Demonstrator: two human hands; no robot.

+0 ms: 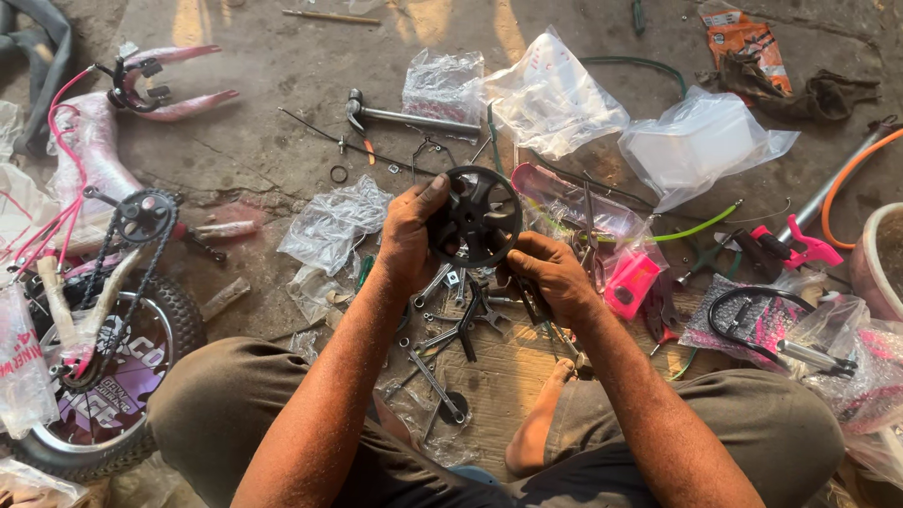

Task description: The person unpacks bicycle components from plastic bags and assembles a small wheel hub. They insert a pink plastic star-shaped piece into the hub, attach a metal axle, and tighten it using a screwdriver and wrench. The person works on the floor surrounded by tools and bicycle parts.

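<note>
Wheel (477, 216), small, black, spoked plastic, is held up at frame centre between both hands, above the spanners on the floor. Left hand (409, 235) is clamped on the rim at 9 o'clock, thumb over the face. Right hand (550, 273) is closed on the rim at about 4 o'clock; something thin and dark may also be pinched in it, cannot be told.

Handling, as judged: light, rigid moulding, not fragile. Rim looks smooth, so a grip across the rim edge or through a spoke gap is preferred; hub should be left free.

Count:
- One wheel in hand.
- One hammer (409, 118) at 12 o'clock of the wheel, on the concrete.
- Spanners (451, 329) in a loose pile at 6 o'clock; several, exact number not resolvable.
- One small bicycle (103, 310), pink frame, lying at 9 o'clock, one tyred wheel and one chain seen.
- Clear plastic bags (555, 94), roughly five or six, spread from 10 to 3 o'clock.
- One pink plastic part (630, 282) just beside the right hand at 3 o'clock.
- One green cable (701, 226) at 2 o'clock.
- One bare foot (541, 423) seen between the knees at 6 o'clock.
</note>
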